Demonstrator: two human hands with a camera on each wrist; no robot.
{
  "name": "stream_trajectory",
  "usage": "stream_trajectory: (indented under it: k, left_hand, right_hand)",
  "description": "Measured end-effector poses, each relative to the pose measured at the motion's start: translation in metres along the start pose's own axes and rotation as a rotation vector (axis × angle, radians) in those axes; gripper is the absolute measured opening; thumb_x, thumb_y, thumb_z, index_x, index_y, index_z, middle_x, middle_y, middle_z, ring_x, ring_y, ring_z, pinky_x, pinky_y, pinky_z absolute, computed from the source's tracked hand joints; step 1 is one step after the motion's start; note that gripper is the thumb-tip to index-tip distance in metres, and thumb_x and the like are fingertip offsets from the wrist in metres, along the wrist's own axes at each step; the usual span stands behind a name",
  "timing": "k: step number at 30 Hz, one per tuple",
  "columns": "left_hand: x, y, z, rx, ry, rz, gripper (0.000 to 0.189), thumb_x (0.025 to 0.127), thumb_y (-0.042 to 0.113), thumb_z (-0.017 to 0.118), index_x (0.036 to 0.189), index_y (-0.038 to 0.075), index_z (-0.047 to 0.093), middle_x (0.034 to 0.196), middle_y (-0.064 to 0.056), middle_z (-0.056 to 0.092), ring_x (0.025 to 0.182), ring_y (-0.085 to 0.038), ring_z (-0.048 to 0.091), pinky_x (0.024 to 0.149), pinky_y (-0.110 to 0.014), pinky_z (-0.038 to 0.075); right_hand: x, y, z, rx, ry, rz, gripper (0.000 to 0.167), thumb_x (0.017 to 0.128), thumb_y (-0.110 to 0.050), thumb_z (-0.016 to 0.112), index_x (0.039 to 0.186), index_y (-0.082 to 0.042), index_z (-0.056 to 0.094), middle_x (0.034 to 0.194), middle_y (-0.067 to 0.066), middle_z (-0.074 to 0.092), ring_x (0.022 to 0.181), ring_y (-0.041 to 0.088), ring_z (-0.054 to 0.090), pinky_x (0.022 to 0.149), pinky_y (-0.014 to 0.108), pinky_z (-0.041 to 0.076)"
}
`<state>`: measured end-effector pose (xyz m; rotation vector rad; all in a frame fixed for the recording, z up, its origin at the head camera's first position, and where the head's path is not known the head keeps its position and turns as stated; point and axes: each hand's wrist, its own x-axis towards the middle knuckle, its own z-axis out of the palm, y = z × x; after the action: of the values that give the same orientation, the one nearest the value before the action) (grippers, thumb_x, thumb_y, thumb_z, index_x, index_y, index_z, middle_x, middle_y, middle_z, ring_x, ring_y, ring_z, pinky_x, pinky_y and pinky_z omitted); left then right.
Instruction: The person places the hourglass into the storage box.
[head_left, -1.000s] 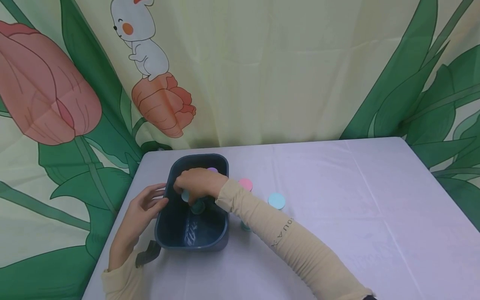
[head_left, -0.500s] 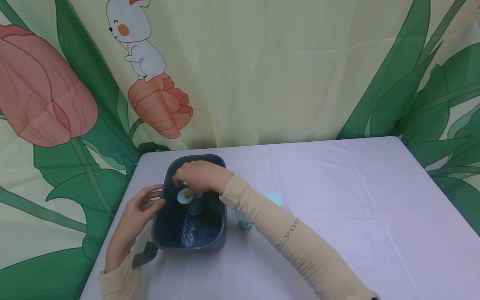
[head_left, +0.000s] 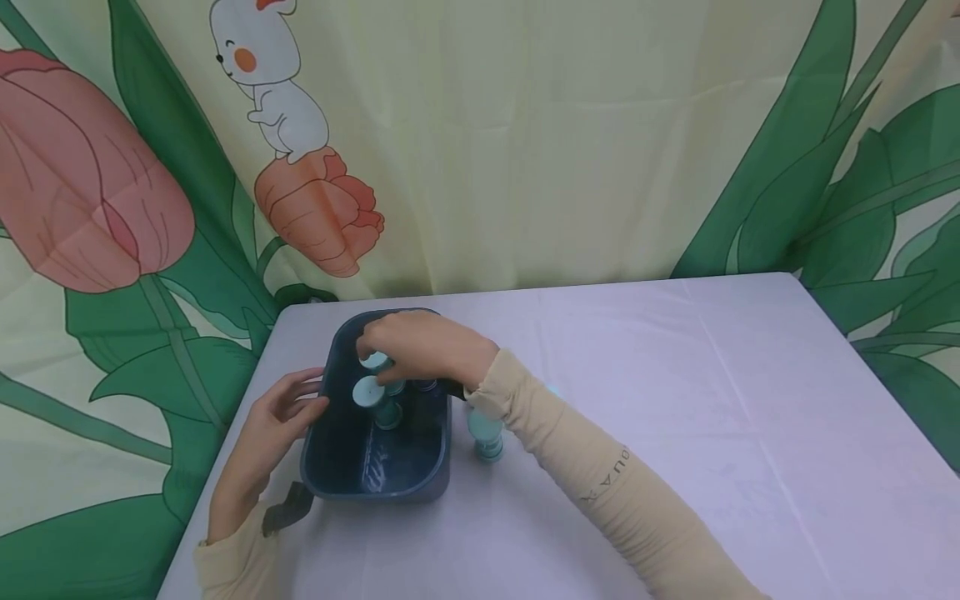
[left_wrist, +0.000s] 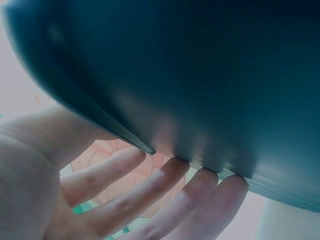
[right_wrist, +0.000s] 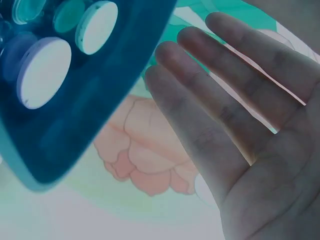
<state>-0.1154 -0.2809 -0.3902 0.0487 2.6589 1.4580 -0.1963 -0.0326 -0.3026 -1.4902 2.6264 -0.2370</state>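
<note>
- The pale turquoise, disc-capped, plastic-looking piece point(head_left: 368, 392) is inside the bin, apparently standing on its base, so its flat cap faces you and should be easy to reach.
- Close behind it, under your fingers, is a second turquoise cap point(head_left: 375, 360); the right wrist view also shows a white-faced, lilac-rimmed round cap point(right_wrist: 45, 73). Grouped like this, the pieces probably help prop one another.
- Around them is the dark blue, rounded-rectangular plastic bin point(head_left: 375, 492), its high walls likely there to stop anything rolling off.
- Your right hand point(head_left: 423, 346) arches over the caps, four fingers long and slightly parted, nothing in the palm; whether a fingertip touches a cap, you can't tell. Its raised angle seems meant to clear the rim.
- Your left hand point(head_left: 279, 421) is spread, straight fingertips against the bin's outer wall and thumb at the rim, gripping no piece; it presumably braces the bin against sliding.
- Outside, just beside the bin, another turquoise disc-topped piece point(head_left: 485, 427) stands near your right beige fabric sleeve point(head_left: 600, 467), within short reach.
- Beneath everything is the white-covered table point(head_left: 712, 417).
</note>
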Motion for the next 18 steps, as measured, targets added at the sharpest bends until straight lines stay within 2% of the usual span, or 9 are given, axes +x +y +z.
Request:
stream_trajectory:
  k: [5, 8, 12, 18]
  left_hand:
    - [-0.001, 0.0, -0.001, -0.001, 0.002, -0.005, 0.056, 0.1, 0.036, 0.059, 0.149, 0.016, 0.042, 0.145, -0.016, 0.052, 0.124, -0.026, 0.057, 0.084, -0.027, 0.052]
    - [-0.001, 0.0, 0.0, -0.003, 0.003, -0.011, 0.056, 0.1, 0.037, 0.059, 0.149, 0.017, 0.041, 0.145, -0.016, 0.051, 0.126, -0.031, 0.056, 0.085, -0.03, 0.052]
    - [-0.001, 0.0, 0.001, -0.003, 0.008, -0.018, 0.057, 0.099, 0.039, 0.059, 0.149, 0.017, 0.041, 0.145, -0.016, 0.051, 0.128, -0.037, 0.054, 0.086, -0.033, 0.051]
    - [-0.001, 0.002, 0.001, -0.008, 0.009, -0.014, 0.057, 0.1, 0.038, 0.059, 0.149, 0.016, 0.041, 0.146, -0.017, 0.051, 0.129, -0.038, 0.053, 0.087, -0.035, 0.051]
  right_hand:
    - [-0.014, 0.002, -0.003, -0.004, 0.037, -0.009, 0.04, 0.086, -0.031, 0.078, 0.122, -0.015, 0.069, 0.111, -0.003, 0.069, 0.097, 0.01, 0.062, 0.091, 0.022, 0.05]
    - [-0.022, 0.004, -0.004, -0.008, 0.055, -0.01, 0.039, 0.086, -0.031, 0.079, 0.12, -0.015, 0.069, 0.109, -0.003, 0.069, 0.097, 0.01, 0.061, 0.091, 0.022, 0.05]
    - [-0.032, 0.007, -0.004, -0.015, 0.079, -0.007, 0.038, 0.086, -0.032, 0.078, 0.119, -0.015, 0.07, 0.108, -0.003, 0.069, 0.098, 0.01, 0.06, 0.093, 0.023, 0.05]
    - [-0.047, 0.012, -0.002, 0.022, 0.096, 0.02, 0.038, 0.087, -0.03, 0.078, 0.12, -0.015, 0.07, 0.113, -0.003, 0.068, 0.102, 0.01, 0.061, 0.094, 0.024, 0.05]
